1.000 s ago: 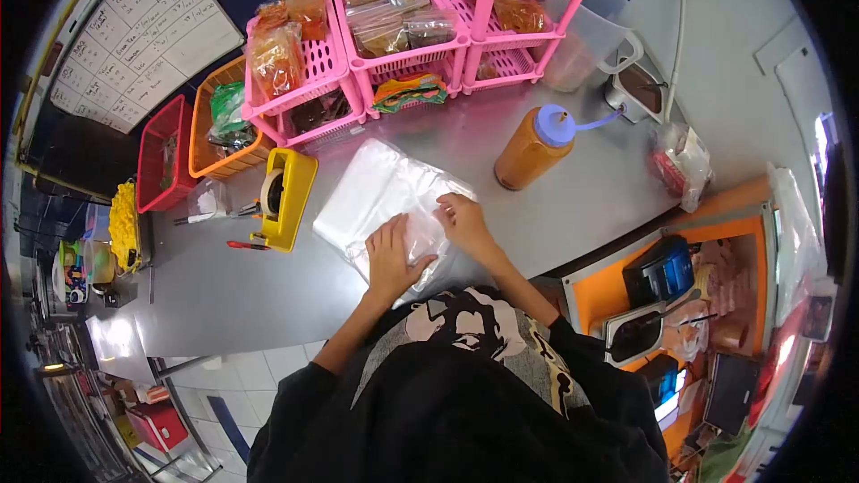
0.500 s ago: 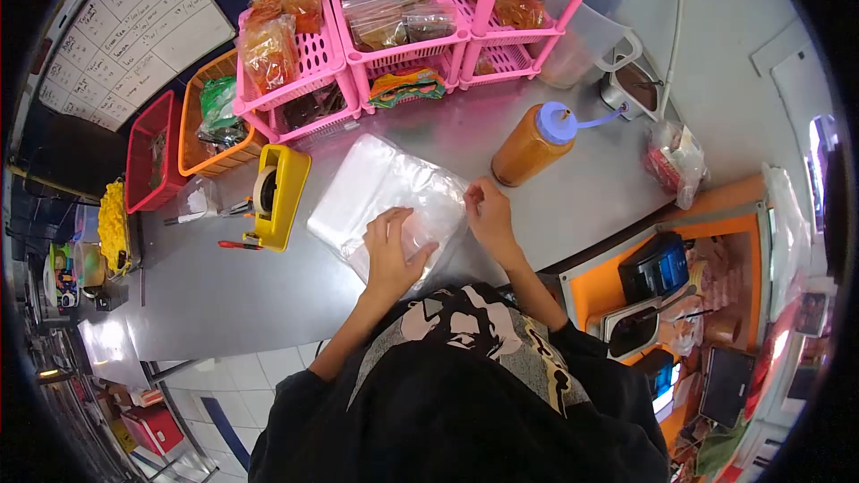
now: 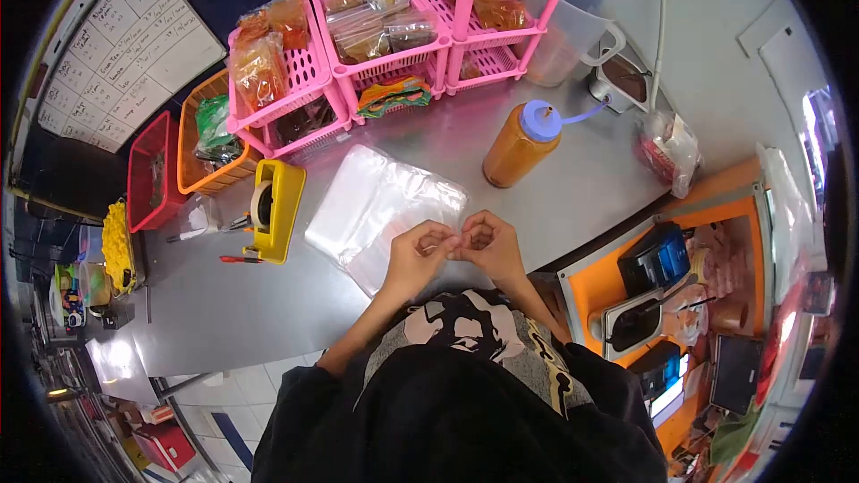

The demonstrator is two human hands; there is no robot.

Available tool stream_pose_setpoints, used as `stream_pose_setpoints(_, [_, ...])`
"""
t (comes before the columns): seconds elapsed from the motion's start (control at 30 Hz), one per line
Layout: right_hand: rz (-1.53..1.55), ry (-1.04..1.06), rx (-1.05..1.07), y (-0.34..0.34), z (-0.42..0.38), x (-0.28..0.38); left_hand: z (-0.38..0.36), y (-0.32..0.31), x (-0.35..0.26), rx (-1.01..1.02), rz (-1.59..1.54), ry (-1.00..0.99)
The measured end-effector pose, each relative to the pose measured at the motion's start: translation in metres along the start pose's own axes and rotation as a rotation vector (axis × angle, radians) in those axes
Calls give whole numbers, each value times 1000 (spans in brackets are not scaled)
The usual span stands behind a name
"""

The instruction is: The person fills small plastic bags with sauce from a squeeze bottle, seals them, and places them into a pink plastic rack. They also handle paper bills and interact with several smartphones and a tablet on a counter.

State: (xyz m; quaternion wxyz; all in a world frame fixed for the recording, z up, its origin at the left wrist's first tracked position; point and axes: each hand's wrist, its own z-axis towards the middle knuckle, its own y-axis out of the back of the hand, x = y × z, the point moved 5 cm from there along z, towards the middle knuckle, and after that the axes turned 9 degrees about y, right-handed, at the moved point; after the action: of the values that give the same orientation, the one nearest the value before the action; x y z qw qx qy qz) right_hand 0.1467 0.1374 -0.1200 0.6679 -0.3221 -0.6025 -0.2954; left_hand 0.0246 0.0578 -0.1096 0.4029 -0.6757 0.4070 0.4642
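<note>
A stack of clear plastic bags (image 3: 358, 206) lies flat on the steel table. At its near right corner, my left hand (image 3: 420, 255) and my right hand (image 3: 489, 249) meet with their fingertips together. Both are closed in a pinch, apparently on the edge of a thin clear plastic bag; the film is hard to see between the fingers. Beyond my right hand stands an upright squeeze bottle (image 3: 519, 150) of orange-brown sauce with a blue lid. To the left of the stack is a yellow tape dispenser (image 3: 284, 206).
Pink tiered racks (image 3: 309, 89) with filled packets line the back. An orange basket (image 3: 215, 181) and a red basket (image 3: 154, 183) stand left of them. Back right are a clear jug (image 3: 559, 40) and a metal container (image 3: 622, 80) of dark sauce. A red pen (image 3: 240, 259) lies near the dispenser.
My left hand has lifted from lying spread on the bags and moved right into a pinch. My right hand has come down and left, meeting it.
</note>
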Motion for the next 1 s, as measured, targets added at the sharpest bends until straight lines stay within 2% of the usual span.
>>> stream_pose_setpoints(0.03, [54,-27,63,-3,-1,1,1,3,0,0,2,-4])
stream_pose_setpoints(0.17, [39,-20,59,-7,-2,4,1,6,0,-19,65,-11])
stream_pose_setpoints(0.23, [-402,307,-4,-10,-4,21,0,3,1,-47,104,6])
stream_pose_setpoints(0.27, [-402,311,-6,-12,-5,23,0,3,2,-78,117,-25])
stream_pose_setpoints(0.33, [-611,445,-35,-16,-8,33,-1,-1,-1,-107,132,-57])
stream_pose_setpoints(0.4, [-618,452,-52,-16,-10,30,-6,-6,-14,-173,325,-148])
stream_pose_setpoints(0.43, [-625,457,-65,-16,-10,30,-4,-8,-11,-170,327,-150])
stream_pose_setpoints(0.5, [-644,449,-59,-16,-12,29,-1,-10,-8,-227,444,-293])
stream_pose_setpoints(0.8, [-620,419,-147,-13,-9,39,1,-27,-38,-218,599,-359])
stream_pose_setpoints(1.0, [-565,436,-75,-4,0,35,6,-23,-26,-246,466,-296])
